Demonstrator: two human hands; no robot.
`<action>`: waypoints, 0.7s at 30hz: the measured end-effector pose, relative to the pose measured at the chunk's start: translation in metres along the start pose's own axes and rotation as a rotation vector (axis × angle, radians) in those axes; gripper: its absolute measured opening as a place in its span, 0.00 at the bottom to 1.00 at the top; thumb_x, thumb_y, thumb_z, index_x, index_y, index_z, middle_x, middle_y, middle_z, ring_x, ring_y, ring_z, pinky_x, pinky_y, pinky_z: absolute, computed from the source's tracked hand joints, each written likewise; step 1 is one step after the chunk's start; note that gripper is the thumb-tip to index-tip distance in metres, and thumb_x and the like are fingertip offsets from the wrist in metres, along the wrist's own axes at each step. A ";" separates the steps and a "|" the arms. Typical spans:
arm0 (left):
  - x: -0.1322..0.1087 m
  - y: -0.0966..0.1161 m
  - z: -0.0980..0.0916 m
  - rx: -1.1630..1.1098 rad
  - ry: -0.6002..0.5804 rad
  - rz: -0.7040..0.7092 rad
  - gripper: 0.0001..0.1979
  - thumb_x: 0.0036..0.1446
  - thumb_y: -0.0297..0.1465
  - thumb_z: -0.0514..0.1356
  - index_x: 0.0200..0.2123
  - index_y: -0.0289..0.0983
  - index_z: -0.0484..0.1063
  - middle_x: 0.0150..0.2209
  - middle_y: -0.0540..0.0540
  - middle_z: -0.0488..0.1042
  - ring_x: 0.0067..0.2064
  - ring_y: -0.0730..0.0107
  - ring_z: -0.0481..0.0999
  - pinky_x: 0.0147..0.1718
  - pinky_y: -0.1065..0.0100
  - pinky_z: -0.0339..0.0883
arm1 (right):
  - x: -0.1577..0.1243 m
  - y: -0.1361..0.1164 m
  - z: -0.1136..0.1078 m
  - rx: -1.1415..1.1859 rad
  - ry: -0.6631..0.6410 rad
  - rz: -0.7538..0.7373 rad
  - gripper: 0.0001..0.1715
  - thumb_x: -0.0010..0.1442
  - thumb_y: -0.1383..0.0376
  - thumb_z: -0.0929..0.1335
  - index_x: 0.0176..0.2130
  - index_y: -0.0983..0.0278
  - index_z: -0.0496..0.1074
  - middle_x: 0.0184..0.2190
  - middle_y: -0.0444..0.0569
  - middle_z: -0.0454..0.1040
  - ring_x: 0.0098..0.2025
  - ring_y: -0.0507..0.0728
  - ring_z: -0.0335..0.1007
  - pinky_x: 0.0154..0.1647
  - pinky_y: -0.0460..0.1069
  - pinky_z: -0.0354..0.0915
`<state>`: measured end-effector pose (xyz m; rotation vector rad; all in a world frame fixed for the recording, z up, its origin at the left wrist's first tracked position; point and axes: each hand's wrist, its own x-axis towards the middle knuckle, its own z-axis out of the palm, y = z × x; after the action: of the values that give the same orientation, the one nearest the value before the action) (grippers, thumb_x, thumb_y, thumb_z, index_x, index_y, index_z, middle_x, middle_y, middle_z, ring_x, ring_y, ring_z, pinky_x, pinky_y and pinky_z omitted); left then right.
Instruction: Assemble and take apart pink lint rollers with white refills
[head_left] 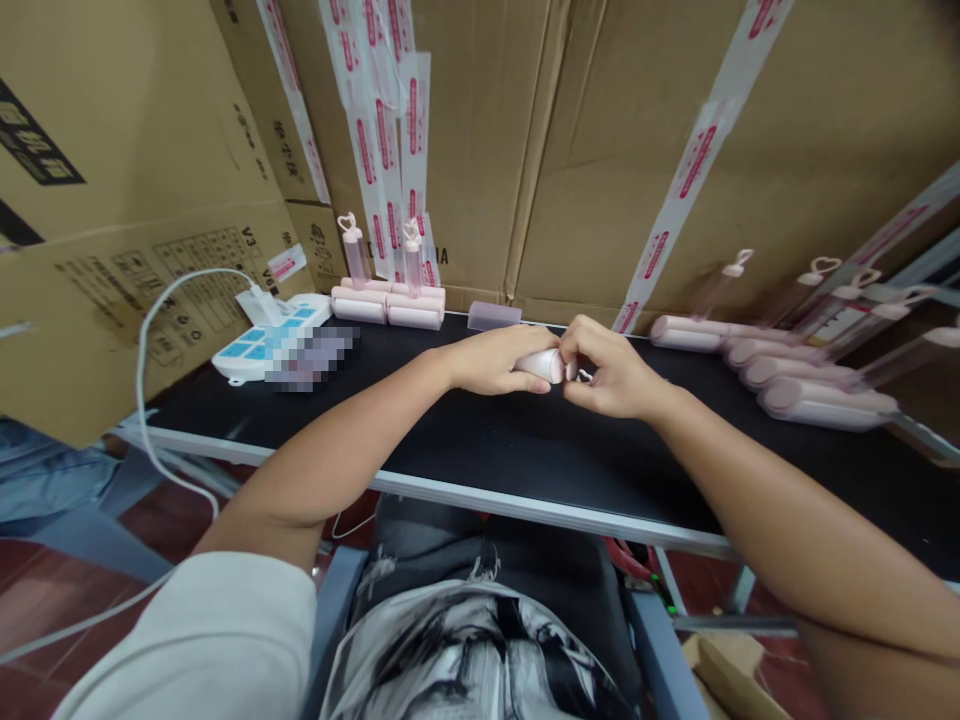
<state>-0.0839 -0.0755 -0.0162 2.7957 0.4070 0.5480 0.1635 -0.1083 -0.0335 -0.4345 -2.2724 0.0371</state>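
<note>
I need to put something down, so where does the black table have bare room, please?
The black table is bare from the left hand and right hand to the front metal edge, and between right hand and the pink cylinders at right. It is crowded among those cylinders and around the power strip, back left.

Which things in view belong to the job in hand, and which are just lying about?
Likely in the job:
held pale pink cylinder
matching pale pink cylinders
translucent pink tubes

Apparently lying about:
white power strip with blue sockets
thin white cable
brown cardboard below
</note>
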 end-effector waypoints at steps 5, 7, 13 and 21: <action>-0.001 -0.009 0.004 0.064 0.105 0.056 0.19 0.69 0.44 0.64 0.55 0.38 0.73 0.54 0.35 0.78 0.56 0.47 0.76 0.60 0.47 0.68 | -0.003 0.004 0.004 0.005 0.070 0.054 0.19 0.50 0.76 0.71 0.38 0.58 0.67 0.36 0.44 0.68 0.33 0.54 0.65 0.31 0.49 0.62; -0.002 -0.012 0.009 0.121 0.137 0.060 0.21 0.69 0.45 0.63 0.57 0.38 0.72 0.53 0.35 0.78 0.54 0.46 0.77 0.59 0.46 0.69 | -0.003 0.003 0.005 0.024 0.089 0.080 0.19 0.50 0.75 0.72 0.38 0.58 0.67 0.36 0.44 0.68 0.32 0.54 0.65 0.30 0.49 0.62; 0.000 -0.028 0.021 0.245 0.364 0.206 0.30 0.70 0.54 0.60 0.64 0.39 0.68 0.54 0.34 0.79 0.55 0.45 0.80 0.58 0.46 0.73 | -0.004 0.005 0.003 0.047 0.136 0.091 0.17 0.50 0.73 0.73 0.37 0.58 0.68 0.35 0.45 0.68 0.32 0.54 0.65 0.27 0.48 0.61; -0.001 -0.038 0.017 -0.023 0.750 0.083 0.36 0.68 0.60 0.59 0.67 0.42 0.65 0.60 0.35 0.77 0.58 0.51 0.82 0.61 0.51 0.74 | -0.006 0.009 0.011 -0.033 0.125 0.095 0.17 0.56 0.73 0.73 0.43 0.57 0.69 0.40 0.49 0.72 0.41 0.59 0.72 0.33 0.51 0.70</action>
<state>-0.0864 -0.0440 -0.0433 2.4920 0.4119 1.6056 0.1619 -0.1009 -0.0465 -0.5473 -2.1314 0.0198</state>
